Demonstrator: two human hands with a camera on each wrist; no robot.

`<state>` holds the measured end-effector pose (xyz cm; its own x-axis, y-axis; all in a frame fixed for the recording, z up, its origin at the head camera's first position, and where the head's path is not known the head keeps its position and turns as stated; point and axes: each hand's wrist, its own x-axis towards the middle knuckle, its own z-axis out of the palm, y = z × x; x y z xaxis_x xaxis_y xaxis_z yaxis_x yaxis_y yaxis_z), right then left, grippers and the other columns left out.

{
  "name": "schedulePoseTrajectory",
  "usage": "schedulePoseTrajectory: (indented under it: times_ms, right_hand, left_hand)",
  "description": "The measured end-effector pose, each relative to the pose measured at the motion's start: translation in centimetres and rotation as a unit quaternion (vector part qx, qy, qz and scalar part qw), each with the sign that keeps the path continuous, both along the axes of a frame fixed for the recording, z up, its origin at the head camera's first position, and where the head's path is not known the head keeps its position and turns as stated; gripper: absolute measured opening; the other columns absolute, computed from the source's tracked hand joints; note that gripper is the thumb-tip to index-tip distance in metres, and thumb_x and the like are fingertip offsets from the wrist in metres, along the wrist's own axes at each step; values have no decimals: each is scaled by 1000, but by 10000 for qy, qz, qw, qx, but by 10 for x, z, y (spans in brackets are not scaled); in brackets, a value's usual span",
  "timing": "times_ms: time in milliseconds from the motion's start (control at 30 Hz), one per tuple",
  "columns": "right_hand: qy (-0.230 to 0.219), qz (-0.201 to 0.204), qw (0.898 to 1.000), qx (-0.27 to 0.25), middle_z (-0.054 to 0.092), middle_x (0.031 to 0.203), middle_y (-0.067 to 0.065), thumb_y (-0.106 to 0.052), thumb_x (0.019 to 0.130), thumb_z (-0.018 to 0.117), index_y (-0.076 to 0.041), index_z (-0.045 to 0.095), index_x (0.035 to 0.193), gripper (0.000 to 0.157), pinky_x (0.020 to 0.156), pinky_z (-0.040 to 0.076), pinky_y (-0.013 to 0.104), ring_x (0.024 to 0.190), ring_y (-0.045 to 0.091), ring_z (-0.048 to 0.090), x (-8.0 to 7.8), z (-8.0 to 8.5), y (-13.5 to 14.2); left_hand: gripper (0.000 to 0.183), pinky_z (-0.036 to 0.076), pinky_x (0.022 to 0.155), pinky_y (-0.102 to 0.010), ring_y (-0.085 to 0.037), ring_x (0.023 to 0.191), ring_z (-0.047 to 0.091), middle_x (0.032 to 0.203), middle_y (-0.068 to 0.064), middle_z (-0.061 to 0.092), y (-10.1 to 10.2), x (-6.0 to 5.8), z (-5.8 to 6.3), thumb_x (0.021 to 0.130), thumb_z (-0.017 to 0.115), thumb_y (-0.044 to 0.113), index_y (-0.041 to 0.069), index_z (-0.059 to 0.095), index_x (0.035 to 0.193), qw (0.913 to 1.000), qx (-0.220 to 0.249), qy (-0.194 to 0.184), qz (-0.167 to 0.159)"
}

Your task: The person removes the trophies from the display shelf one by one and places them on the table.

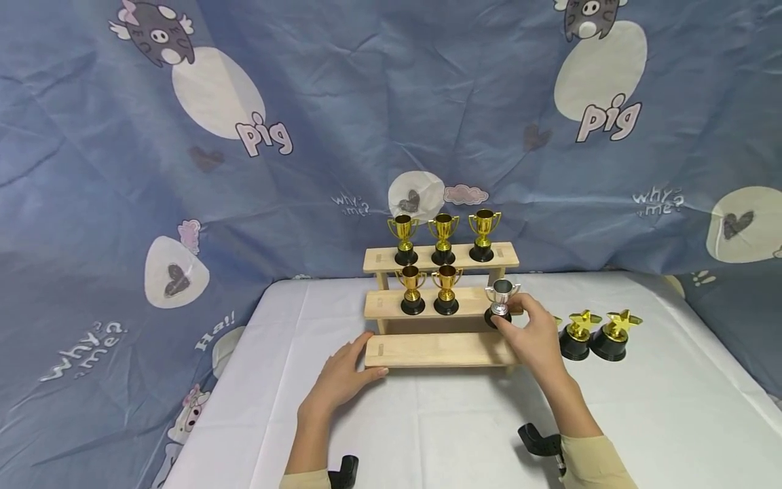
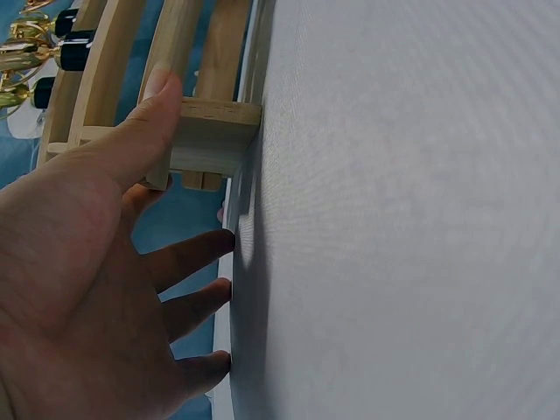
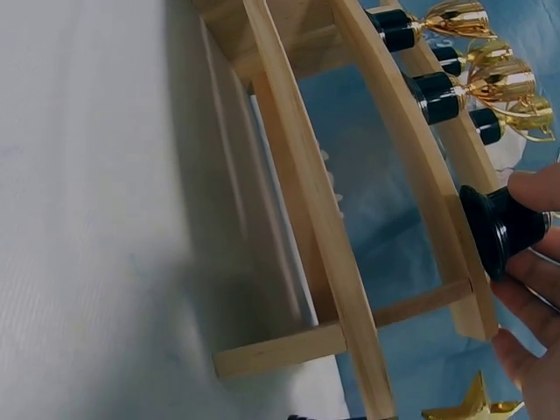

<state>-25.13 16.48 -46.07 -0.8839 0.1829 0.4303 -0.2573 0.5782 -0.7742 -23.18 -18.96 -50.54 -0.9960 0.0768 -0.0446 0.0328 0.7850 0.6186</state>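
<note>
Closest to me, the left hand pinches the left end of the wooden stand down low, thumb in front, forefinger round the end, other fingers spread; should that grip loosen, a bump could shift everything standing there. Past it, the right hand has thumb and fingers bent close around the silver cup, at the right end of the middle board. Its base seems to overhang the front edge, so letting go too soon might tip it off. A careless swing sideways could knock the star trophies. The cup looks shiny, two-handled, on a flared black base, shaped like the gold cups beside and behind it.
</note>
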Motion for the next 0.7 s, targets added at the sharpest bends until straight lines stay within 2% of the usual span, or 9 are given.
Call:
schedulePoseTrajectory:
  times_ms: [233, 400, 700]
  right_hand:
    - [-56, -81, 9999, 58, 69, 96, 8, -13, 78, 81, -13, 64, 94, 23, 88, 45, 38, 97, 24, 63, 7, -1, 5]
    - [-5, -120, 9999, -6, 70, 95, 8, -14, 79, 80, -13, 64, 93, 22, 91, 46, 45, 98, 28, 62, 9, 0, 10]
    - [-124, -36, 9999, 111, 72, 101, 13, -13, 79, 79, -11, 65, 95, 22, 97, 47, 52, 108, 37, 65, 15, -2, 14]
  left_hand:
    - [84, 26, 114, -70, -42, 141, 43, 151, -15, 49, 1, 1, -1, 79, 74, 61, 32, 41, 151, 10000, 23, -4, -18]
    - [84, 25, 115, -70, -43, 142, 42, 152, -16, 48, 0, 0, 2, 80, 73, 61, 32, 40, 152, 10000, 23, -3, -18]
    - [85, 22, 116, -71, -43, 143, 40, 152, -16, 47, 0, 1, 2, 80, 73, 60, 29, 40, 152, 10000, 68, -17, -57]
